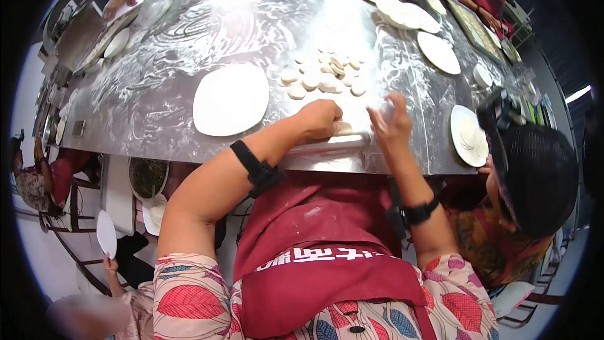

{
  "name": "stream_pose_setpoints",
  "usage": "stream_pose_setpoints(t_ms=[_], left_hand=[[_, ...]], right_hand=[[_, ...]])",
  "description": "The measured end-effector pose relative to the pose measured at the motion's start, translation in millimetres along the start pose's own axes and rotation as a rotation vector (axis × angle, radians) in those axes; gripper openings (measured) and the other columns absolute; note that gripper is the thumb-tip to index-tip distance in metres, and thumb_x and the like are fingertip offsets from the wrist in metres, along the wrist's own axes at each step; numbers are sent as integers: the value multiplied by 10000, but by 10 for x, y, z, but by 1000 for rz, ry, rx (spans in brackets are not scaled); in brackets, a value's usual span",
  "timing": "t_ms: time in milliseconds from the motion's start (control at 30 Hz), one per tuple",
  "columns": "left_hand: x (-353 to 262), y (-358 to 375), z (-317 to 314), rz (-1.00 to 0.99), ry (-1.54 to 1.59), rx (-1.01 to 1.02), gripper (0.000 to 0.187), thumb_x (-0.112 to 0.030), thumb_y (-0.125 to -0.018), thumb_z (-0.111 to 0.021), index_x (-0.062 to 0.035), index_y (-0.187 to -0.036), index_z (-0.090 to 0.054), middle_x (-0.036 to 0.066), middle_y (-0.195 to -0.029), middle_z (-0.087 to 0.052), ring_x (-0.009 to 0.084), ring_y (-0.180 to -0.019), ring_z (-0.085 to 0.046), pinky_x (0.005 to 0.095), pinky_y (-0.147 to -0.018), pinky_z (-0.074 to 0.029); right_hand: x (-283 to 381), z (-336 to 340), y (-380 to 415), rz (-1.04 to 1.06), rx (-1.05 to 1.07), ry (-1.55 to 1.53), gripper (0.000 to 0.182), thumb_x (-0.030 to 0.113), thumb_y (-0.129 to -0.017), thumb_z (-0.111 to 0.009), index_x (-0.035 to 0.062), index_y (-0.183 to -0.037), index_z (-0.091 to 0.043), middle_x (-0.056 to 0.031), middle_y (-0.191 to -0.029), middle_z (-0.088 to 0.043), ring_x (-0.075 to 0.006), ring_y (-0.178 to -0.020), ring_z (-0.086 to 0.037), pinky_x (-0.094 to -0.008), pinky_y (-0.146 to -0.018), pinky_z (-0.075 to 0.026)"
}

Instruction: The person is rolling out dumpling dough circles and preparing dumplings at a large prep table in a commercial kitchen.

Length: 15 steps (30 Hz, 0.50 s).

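My left hand (pixel 319 119) is closed at the table's near edge, its fingertips on a pale piece of dough (pixel 341 127). Just in front of my apron, a shiny metal rod like a rolling pin (pixel 333 143) lies along the edge, below that hand. My right hand (pixel 392 124) is raised over the right end of the rod, fingers bent and apart, slightly blurred. Beyond both hands sits a loose cluster of small floured dough pieces (pixel 327 79).
A white square plate (pixel 231 99) lies to the left on the floured metal table (pixel 170 88). On the right, another plate (pixel 469 135) holds pale flat rounds beside a person in a black cap (pixel 535 179). More white plates (pixel 438 53) and other people surround the table.
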<state>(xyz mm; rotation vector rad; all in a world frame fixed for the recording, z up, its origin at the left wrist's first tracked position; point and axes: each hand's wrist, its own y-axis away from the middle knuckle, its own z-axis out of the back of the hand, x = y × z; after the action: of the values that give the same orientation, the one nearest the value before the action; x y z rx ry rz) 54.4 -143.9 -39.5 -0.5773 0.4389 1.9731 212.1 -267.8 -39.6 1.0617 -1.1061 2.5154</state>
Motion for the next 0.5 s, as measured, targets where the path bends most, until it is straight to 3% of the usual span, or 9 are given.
stream_pose_setpoints(t_ms=[100, 133, 233, 267, 333, 433, 500], left_hand=[[15, 140, 18, 80, 168, -29, 153, -129, -781, -592, 17, -813, -621, 163, -716, -622, 262, -690, -607, 361, -650, -465], [-7, 173, 33, 194, 374, 97, 147, -121, -789, -594, 25, -795, -608, 155, -707, -621, 255, -706, -613, 353, -646, -463], [-192, 178, 110, 106, 179, 37, 185, -161, -800, -606, 23, -815, -618, 173, -711, -619, 272, -712, -618, 368, -656, -464], [-111, 97, 48, 51, 67, -44, 242, -221, -819, -612, 20, -841, -628, 198, -729, -617, 293, -710, -614, 380, -658, -460], [-96, -11, 26, 74, 108, -4, 247, -225, -818, -610, 18, -852, -633, 212, -741, -617, 306, -711, -613, 388, -663, -459], [-96, 20, 51, 95, 135, 49, 215, -185, -804, -588, 18, -864, -628, 215, -770, -618, 303, -724, -600, 376, -678, -454], [7, 79, 24, 52, 100, 35, 208, -174, -799, -574, 17, -864, -623, 206, -771, -615, 288, -725, -592, 367, -679, -449]], right_hand=[[125, 191, 385, -34, -37, -77, 359, 102, -750, -712, 63, -999, -456, -149, -755, -558, -255, -570, -592, -324, -525, -467], [94, 167, 400, -2, -74, -68, 351, 98, -755, -706, 55, -992, -452, -162, -756, -564, -302, -572, -585, -353, -510, -458], [49, -4, 17, 120, -76, 72, 350, 90, -758, -701, 52, -995, -446, -175, -769, -557, -319, -561, -572, -368, -501, -444], [11, -102, -118, 56, -48, 26, 353, 85, -757, -698, 52, -1003, -447, -179, -768, -554, -330, -557, -563, -371, -504, -440], [-46, -213, -213, -83, 20, -60, 370, 82, -750, -700, 57, -1023, -452, -174, -754, -555, -350, -565, -561, -375, -513, -444], [-78, -31, 38, 88, -47, 55, 378, 96, -749, -707, 64, -1024, -450, -149, -706, -559, -322, -576, -584, -364, -516, -456], [47, 160, 349, -30, -25, 6, 415, 82, -727, -722, 62, -1039, -449, -154, -756, -574, -313, -602, -604, -347, -536, -476]])
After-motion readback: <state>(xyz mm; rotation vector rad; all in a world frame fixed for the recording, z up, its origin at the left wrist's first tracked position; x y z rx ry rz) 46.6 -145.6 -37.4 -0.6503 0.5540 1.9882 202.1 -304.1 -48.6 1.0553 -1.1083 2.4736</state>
